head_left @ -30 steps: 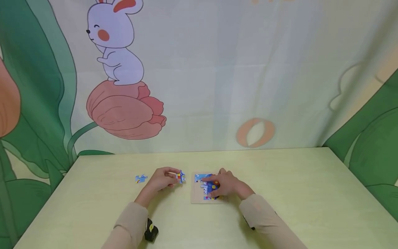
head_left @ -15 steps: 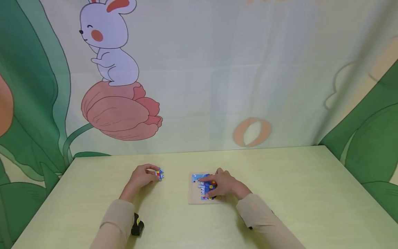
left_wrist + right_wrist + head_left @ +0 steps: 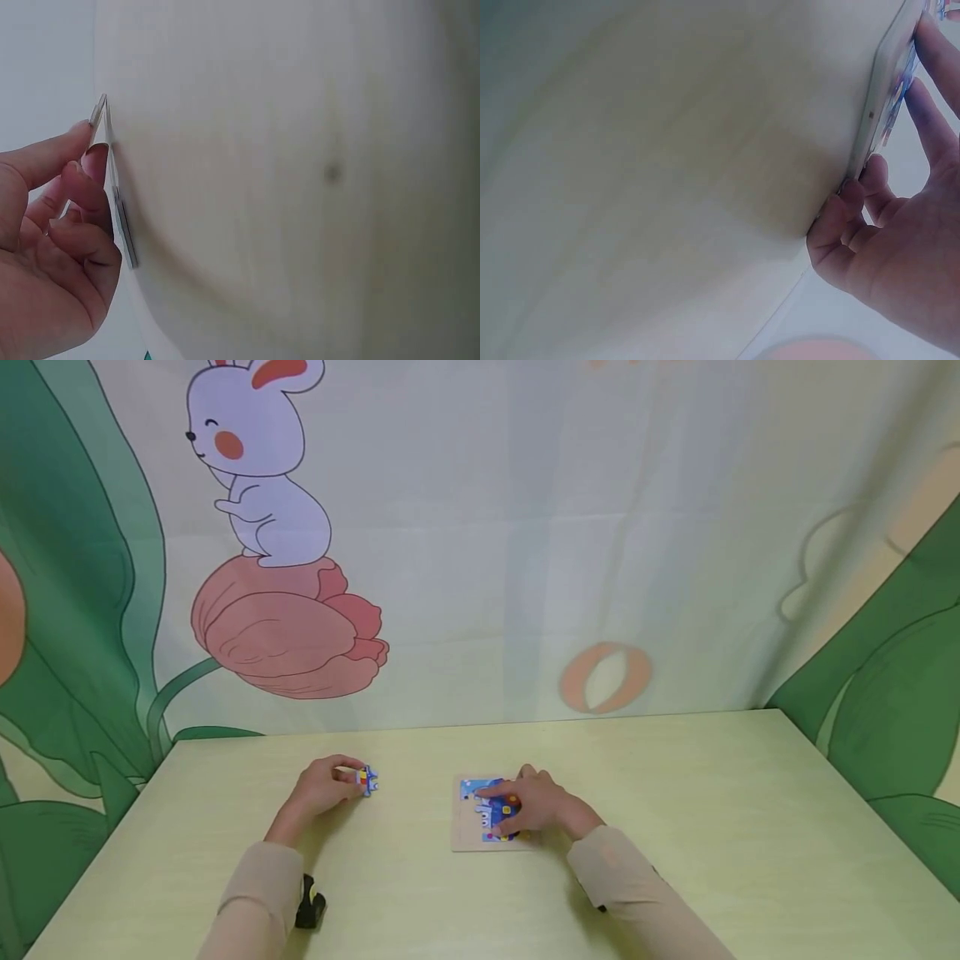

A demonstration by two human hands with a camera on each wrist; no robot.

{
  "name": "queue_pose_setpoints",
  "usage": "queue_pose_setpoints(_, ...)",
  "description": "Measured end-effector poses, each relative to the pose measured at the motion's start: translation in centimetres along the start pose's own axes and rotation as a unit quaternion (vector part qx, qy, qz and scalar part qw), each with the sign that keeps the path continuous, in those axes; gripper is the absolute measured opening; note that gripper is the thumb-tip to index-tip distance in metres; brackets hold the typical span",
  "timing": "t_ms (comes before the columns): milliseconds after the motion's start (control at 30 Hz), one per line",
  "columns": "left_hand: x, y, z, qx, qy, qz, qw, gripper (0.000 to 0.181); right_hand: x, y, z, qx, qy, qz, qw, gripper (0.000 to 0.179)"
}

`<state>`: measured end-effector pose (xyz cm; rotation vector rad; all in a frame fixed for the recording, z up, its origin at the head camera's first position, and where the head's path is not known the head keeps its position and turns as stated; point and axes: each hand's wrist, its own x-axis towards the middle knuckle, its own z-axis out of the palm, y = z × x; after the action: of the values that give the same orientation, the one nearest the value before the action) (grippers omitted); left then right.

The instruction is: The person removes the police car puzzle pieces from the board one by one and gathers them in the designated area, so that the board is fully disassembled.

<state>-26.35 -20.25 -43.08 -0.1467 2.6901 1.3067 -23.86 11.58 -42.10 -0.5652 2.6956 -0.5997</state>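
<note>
My left hand (image 3: pixel 324 787) pinches a small jigsaw piece (image 3: pixel 367 781) in blue, white, red and yellow, at the left of the table. In the left wrist view, a tilted thin piece (image 3: pixel 97 109) is between thumb and finger, and another thin edge (image 3: pixel 125 229) lies low beside the curled fingers. My right hand (image 3: pixel 542 802) rests on a square wooden puzzle board (image 3: pixel 467 839), thumb and forefinger stretched over its blue picture pieces (image 3: pixel 486 814). In the right wrist view, the other fingers curl against the edge of the board (image 3: pixel 877 97). The hand hides the board's right part.
The pale table (image 3: pixel 420 902) meets a printed curtain (image 3: pixel 465 568) with a rabbit and flower at its far edge. A black wrist device (image 3: pixel 311 903) is by the left sleeve (image 3: pixel 262 877).
My left hand has moved left, away from the board, with the jigsaw piece. The loose piece seen at the left earlier is now hidden in the head view. The right hand stays on the board.
</note>
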Motion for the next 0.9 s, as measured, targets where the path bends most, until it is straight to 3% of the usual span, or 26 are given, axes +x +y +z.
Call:
queue_pose_setpoints(367,-0.16,-0.38,-0.64,0.007,0.011,-0.007,0.9999,0.033,0.12,0.11,0.05,-0.001,0.0,0.0,1.0,0.056)
queue_pose_setpoints(667,-0.26,-0.59,-0.83,0.009,0.008,0.01,0.9999,0.032,0.28,0.18,0.18,-0.004,-0.001,-0.003,1.0,0.057)
queue_pose_setpoints(900,-0.37,-0.07,-0.34,-0.003,0.005,0.01,0.9999,0.032,0.08,0.22,0.07,-0.002,0.002,-0.007,1.0,0.055)
